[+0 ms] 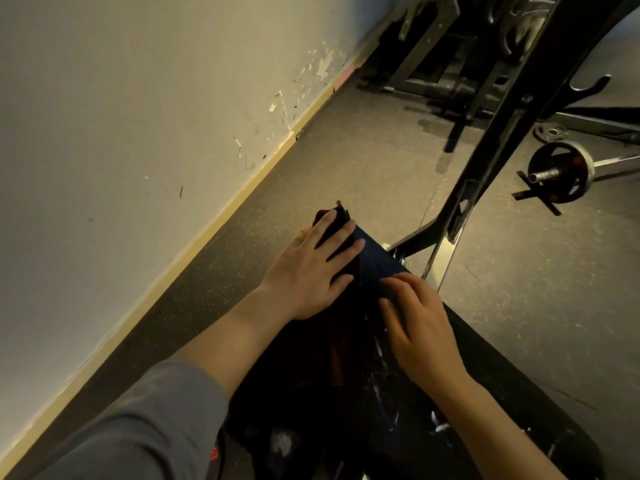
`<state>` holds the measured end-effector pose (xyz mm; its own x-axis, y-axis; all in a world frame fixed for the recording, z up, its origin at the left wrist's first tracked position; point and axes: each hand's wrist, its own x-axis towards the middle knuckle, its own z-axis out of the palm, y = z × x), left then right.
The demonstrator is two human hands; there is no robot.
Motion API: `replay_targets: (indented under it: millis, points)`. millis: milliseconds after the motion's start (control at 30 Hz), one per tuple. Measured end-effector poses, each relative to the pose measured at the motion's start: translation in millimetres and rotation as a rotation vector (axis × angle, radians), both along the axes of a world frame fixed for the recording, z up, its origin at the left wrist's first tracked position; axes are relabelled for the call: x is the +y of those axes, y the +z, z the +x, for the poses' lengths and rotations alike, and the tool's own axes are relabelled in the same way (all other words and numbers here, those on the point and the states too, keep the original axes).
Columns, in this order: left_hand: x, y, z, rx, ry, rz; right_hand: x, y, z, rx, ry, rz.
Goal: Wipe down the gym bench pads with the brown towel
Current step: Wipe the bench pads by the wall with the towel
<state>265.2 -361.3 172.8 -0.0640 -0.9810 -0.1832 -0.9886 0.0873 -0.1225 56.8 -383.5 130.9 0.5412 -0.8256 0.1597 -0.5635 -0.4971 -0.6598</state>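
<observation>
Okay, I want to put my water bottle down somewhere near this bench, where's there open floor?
Bare floor runs between the wall's baseboard and the bench pad. Another patch lies right of the pad, below the barbell plate. Crowded: the frames at top, and the pad, where left hand presses the brown towel, right hand beside it.

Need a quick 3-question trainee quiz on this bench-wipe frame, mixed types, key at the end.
1. True or false: the left hand lies flat on the brown towel.
2. The right hand rests on: A) the bench pad B) the barbell C) the wall
3. Fill in: a weight plate lies on the ___ at right.

Key: 1 true; 2 A; 3 floor
</observation>
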Motion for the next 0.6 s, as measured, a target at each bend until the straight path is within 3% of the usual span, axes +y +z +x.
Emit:
replay_targets:
  millis: [300,600]
  points:
    - [-40.5,-3.1,0.9,0.012,0.017,-0.003,-36.0,-10.2,26.7,-0.118,-0.085,0.147]
    - [-48.7,-4.4,0.0,0.098,0.095,-0.043,-27.9,-4.6,21.4,-0.052,-0.096,0.18]
